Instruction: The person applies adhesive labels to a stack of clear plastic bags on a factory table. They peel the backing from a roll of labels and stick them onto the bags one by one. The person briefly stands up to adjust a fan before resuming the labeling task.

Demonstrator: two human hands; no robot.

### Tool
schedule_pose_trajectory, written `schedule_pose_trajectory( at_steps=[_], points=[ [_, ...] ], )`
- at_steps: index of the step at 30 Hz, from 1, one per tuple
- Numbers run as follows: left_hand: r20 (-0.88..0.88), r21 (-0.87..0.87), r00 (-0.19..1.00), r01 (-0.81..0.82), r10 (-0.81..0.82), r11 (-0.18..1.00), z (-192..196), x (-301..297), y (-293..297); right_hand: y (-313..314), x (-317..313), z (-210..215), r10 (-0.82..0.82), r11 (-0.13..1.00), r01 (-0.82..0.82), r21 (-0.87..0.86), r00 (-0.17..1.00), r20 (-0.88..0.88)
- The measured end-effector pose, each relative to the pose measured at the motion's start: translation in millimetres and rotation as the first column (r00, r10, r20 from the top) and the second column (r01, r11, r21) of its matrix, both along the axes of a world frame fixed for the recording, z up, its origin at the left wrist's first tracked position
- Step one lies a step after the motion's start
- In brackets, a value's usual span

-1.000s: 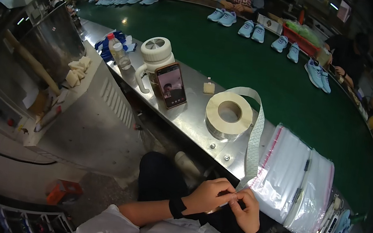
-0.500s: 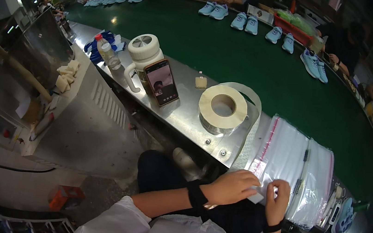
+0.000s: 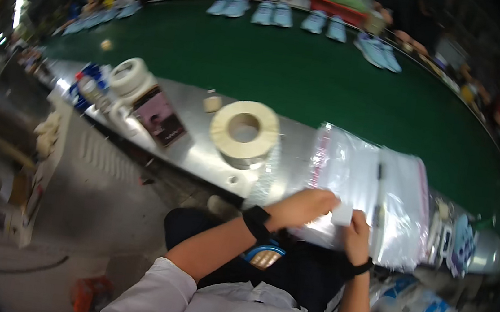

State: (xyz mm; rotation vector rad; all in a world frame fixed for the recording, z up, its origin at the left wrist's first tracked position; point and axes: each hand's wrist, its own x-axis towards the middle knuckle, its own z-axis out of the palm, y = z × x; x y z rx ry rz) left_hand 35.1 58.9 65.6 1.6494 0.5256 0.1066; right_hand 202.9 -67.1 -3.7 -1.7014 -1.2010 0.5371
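white label [image 3: 342,215], moved over clear bags [image 3: 354,169], is now pinched at nine o'clock by left hand [image 3: 306,208], three by right hand [image 3: 359,239].

Small white label [image 3: 342,215] held between two hands above clear plastic bags [image 3: 349,165].
The label is squarish and plain on its visible face, its ends at the fingertips of the left hand [image 3: 307,207] and right hand [image 3: 357,235]. The bags lie flat, glossy, in two side-by-side piles with pink outer edges. To their left, a thick cream roll [image 3: 225,131] lies hole upward, a pale strip [image 3: 266,173] trailing down its right side.
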Motion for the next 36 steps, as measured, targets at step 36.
schedule_pose_trajectory(
  at_steps=[36],
  points=[
    [-0.145,0.127,0.899,-0.396,0.412,0.909,-105.4,-127.5,-33.9,-141.5,135.1,-4.6,-0.780,0.548,0.787,0.283,0.358,0.513]
  ],
)
